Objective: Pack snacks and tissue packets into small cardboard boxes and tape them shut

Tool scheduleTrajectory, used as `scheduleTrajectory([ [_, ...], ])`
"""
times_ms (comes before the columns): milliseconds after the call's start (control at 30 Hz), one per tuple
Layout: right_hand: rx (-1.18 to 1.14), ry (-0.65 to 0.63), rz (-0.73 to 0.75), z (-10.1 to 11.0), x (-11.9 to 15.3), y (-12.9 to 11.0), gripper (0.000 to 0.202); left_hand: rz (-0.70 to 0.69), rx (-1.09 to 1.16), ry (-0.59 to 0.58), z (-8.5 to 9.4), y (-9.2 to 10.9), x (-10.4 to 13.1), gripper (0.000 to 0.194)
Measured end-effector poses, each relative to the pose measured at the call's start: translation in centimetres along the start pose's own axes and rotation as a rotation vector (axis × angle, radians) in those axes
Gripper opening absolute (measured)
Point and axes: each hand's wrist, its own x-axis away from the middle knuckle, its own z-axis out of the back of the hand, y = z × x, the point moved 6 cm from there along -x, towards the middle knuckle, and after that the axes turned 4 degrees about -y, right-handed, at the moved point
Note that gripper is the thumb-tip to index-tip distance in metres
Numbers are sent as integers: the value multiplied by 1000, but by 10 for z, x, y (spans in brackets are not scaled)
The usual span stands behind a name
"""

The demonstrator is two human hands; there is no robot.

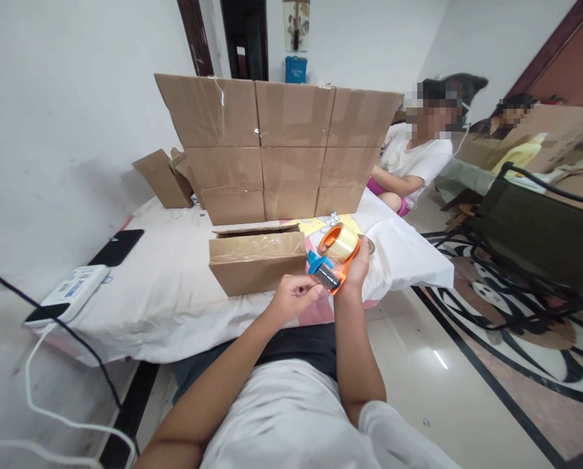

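An orange tape dispenser (pixel 348 267) carries a wide roll of yellowish clear packing tape (pixel 344 243), and a blue part and a dark cutting end face left. My right hand (pixel 358 266) is closed round its right side, holding it above the table's front edge. My left hand (pixel 297 298) is curled, thumb and forefinger together at the cutting end; whatever is between the fingertips is too small to make out. Just left of the dispenser a small cardboard box (pixel 262 270) stands on the table, a flap raised along its top.
Stacked taped cartons (pixel 291 150) form a wall behind the box. Another open carton (pixel 164 179) stands back left. A black phone (pixel 120 247) and a white power strip (pixel 76 293) with cables lie left. A seated person (pixel 413 156) is at right, near a folding chair (pixel 526 241).
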Motion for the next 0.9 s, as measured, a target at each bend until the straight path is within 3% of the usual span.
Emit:
scheduleTrajectory([
  [167, -29, 3, -75, -2, 6, 0, 51, -18, -9, 8, 0, 8, 1, 31],
  [400, -40, -7, 26, -7, 5, -7, 48, 41, 26, 75, 1, 14, 7, 20],
  [567, 1, 30, 81, -5, 7, -11, 42, 77, 80, 121, 0, 13, 9, 23],
  [900, 37, -51, 34, -18, 14, -6, 49, 73, 82, 158, 4, 21, 17, 25],
])
